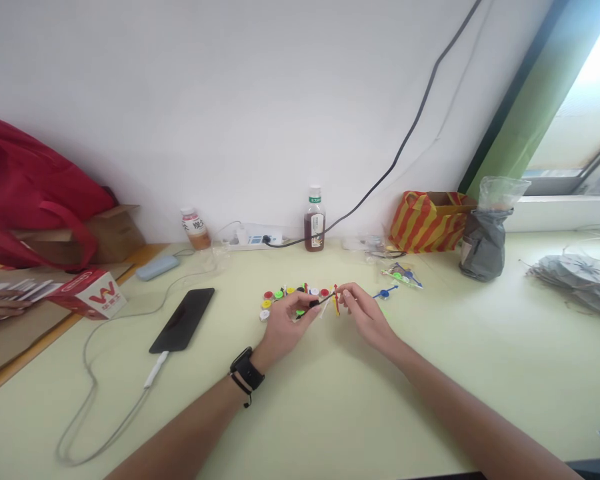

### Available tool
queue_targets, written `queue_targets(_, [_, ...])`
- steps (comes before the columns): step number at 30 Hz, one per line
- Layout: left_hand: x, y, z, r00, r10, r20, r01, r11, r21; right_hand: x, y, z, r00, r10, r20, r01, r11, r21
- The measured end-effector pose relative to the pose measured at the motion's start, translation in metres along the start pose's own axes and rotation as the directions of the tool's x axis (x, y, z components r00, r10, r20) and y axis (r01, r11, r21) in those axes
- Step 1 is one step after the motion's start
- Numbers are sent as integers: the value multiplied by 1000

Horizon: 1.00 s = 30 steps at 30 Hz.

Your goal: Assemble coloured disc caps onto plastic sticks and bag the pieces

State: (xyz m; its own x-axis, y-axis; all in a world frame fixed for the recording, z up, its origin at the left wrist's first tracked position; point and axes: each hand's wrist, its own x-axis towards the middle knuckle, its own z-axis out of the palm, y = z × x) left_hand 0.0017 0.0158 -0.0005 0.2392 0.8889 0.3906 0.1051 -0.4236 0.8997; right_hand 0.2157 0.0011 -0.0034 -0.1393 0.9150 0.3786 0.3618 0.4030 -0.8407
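Observation:
My left hand (287, 321) is closed in a pinch on a black spinner arrow (323, 301), a thin pointer with a round hub. My right hand (363, 313) has its fingertips pinched at the arrow's far end. Behind and under my hands lie several small round caps in white, yellow, red and green, such as a yellow cap (266, 305). Red, yellow and white arrow pieces lie between the hands, partly hidden. To the right rests a blue spinner arrow (385, 293), with more coloured arrows (403, 274) in a clear bag beyond it.
A black phone (183, 320) on a white cable lies left. Along the wall stand a drink bottle (315, 223), a smaller bottle (195, 230), a power strip (260, 237), a striped bag (427, 223) and a grey bag (485, 243). Another person's hand (0, 303) shows far left beside a red-white box (91, 293).

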Motion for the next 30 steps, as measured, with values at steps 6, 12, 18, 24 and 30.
queue_targets(6, [5,-6,0,990,-57,-132,38,989,-145,-7,9,3,960,-183,213,263,852,-452])
queue_targets(12, [4,-1,1,992,-74,-102,62,991,-117,-6,10,0,947,-174,271,289,832,-474])
queue_targets(18, [1,0,1,997,-79,-26,76,990,-118,-3,10,-5,960,-207,190,267,883,-387])
queue_targets(24, [2,3,0,988,-138,73,150,968,-202,-5,-3,-5,982,-191,3,186,956,-227])
queue_targets(30, [2,5,1,980,-157,120,184,944,-273,-5,-11,-6,984,-173,28,175,983,-60])
